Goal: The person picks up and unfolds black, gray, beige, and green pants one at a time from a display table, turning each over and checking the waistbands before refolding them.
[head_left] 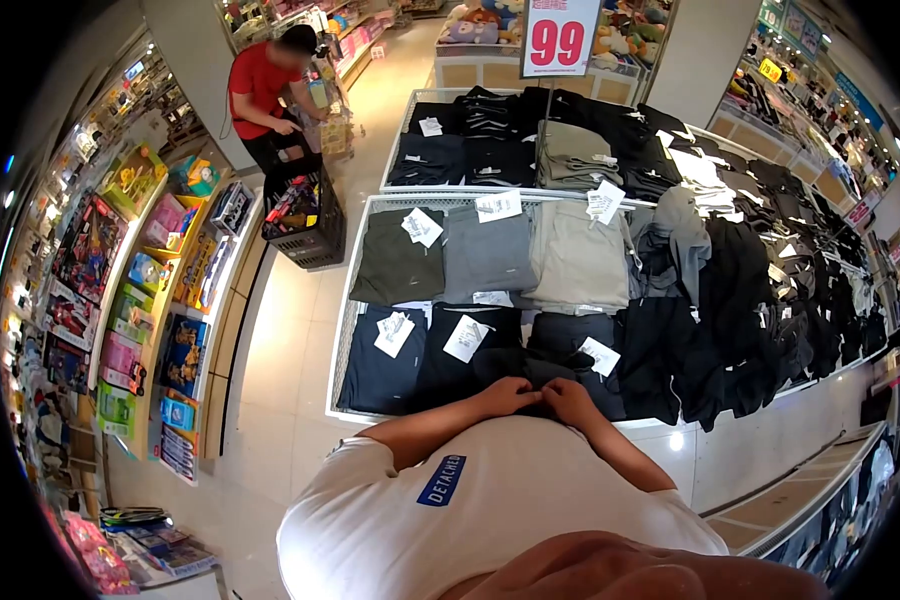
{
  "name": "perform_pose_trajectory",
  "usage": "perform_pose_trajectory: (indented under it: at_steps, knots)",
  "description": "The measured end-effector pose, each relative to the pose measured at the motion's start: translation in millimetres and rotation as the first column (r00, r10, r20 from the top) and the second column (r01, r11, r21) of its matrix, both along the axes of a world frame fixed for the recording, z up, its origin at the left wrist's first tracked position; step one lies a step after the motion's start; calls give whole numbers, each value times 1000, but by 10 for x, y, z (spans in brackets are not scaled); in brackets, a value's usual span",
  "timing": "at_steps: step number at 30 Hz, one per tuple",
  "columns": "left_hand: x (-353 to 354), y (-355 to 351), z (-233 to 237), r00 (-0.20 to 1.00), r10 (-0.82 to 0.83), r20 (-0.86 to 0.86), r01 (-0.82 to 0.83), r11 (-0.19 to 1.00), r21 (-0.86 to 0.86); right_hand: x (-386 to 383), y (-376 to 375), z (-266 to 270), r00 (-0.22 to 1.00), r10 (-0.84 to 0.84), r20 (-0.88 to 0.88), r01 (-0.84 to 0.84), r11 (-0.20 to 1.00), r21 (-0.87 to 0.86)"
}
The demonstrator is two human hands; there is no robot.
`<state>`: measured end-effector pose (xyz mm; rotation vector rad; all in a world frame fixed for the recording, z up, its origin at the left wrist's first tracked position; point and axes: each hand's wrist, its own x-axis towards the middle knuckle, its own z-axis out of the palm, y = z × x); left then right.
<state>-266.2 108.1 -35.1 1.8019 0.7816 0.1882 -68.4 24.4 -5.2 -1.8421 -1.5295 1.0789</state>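
My left hand (572, 403) and my right hand (508, 397) are close together at the front edge of the display table, fingers closed on a dark garment (515, 368). Its exact kind is hard to tell, as it merges with the dark clothes around it. Folded black trousers (450, 378) with a white tag (466, 339) lie just beyond my right hand. Past my left hand is a dark folded garment (575, 328) with a tag (600, 356). Behind these sit folded olive (398, 275), grey (485, 260) and beige (580, 265) garments, each tagged.
Loose, rumpled black clothes (740, 300) cover the table's right side. A "99" sign (558, 40) stands over the back section. At the left, a person in a red shirt (260, 90) is beside a black basket (310, 225) of goods, near toy shelves (160, 290).
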Motion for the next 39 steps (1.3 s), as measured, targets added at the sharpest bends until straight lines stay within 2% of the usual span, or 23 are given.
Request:
perform_pose_trajectory:
  at_steps: [7, 10, 11, 12, 14, 15, 16, 17, 19, 20, 22, 23, 24, 25, 26, 28, 32, 34, 35, 36, 37, 38, 39]
  knots:
    - [-24, -35, -22, 993, 71, 100, -66, 997, -50, 5, -49, -35, 997, -25, -72, 30, 998, 62]
    - [-40, -13, -84, 980, 116, 161, -109, 993, -50, 19, -28, -57, 961, -171, -217, 175, 985, 1]
    - [-38, -16, -106, 965, 183, 188, -167, 981, -94, 103, 7, -294, 957, -183, -224, 190, 982, 13]
    - [-32, -8, -115, 945, 250, 213, -224, 965, -140, 274, 46, -788, 912, -251, -323, 264, 965, -5]
    - [-26, -18, -44, 949, 234, 212, -205, 967, -149, 310, 89, -761, 846, -322, -425, 346, 938, -23]
    - [-9, -22, -11, 968, 188, 165, -164, 976, -145, 355, 72, -739, 650, -474, -594, 389, 879, -276]
    - [10, -19, 32, 983, 142, 115, -125, 982, -143, 327, 63, -525, 400, -619, -676, 341, 785, -517]
    - [35, -39, 83, 981, 133, 139, -115, 984, -133, 247, 45, -285, 389, -620, -682, 345, 784, -516]
    - [65, -37, 191, 989, 98, 113, -86, 991, -104, 93, -19, 40, 842, -368, -395, 307, 928, -211]
    - [83, -42, 228, 993, 71, 96, -63, 995, -79, 102, -38, -97, 833, -381, -402, 318, 923, -215]
    - [98, -82, 233, 985, 95, 140, -95, 995, -9, 178, -17, -495, 963, -195, -186, 209, 976, 56]
    - [128, -93, 241, 972, 125, 198, -139, 989, 58, 243, 5, -595, 957, -221, -187, 235, 970, 59]
    - [149, -109, 252, 975, 98, 198, -112, 992, 60, 310, 19, -692, 971, -216, -99, 227, 967, 115]
    - [142, -124, 274, 962, 172, 211, -178, 984, 9, 357, 13, -734, 977, -212, -10, 210, 963, 167]
    - [130, -120, 282, 943, 249, 219, -246, 968, -41, 403, -6, -598, 973, -232, -13, 231, 958, 171]
    - [130, -117, 248, 937, 254, 239, -237, 967, -97, 511, -41, -314, 956, -240, 167, 246, 969, -21]
    - [245, -175, 277, 935, 256, 247, -229, 964, -133, 653, -35, -325, 953, -255, 161, 276, 953, -124]
    - [317, -198, 306, 952, 128, 279, -104, 990, -99, 578, -79, -494, 925, -158, 346, 84, 972, 219]
    - [354, -195, 313, 947, 88, 310, -72, 995, -62, 573, -69, -509, 965, -56, 255, -27, 951, 309]
    - [400, -197, 318, 948, 88, 306, -73, 996, -60, 583, -14, -625, 967, -56, 250, -26, 950, 311]
    - [460, -206, 369, 940, 75, 334, -53, 996, -74, 616, 98, -902, 969, 238, 71, -248, 920, 302]
    - [507, -226, 396, 929, 64, 364, -33, 995, -89, 656, 171, -1117, 854, 510, -108, -452, 827, 334]
    - [548, -238, 354, 930, 69, 360, -38, 995, -91, 704, 183, -1229, 851, 513, -112, -454, 826, 334]
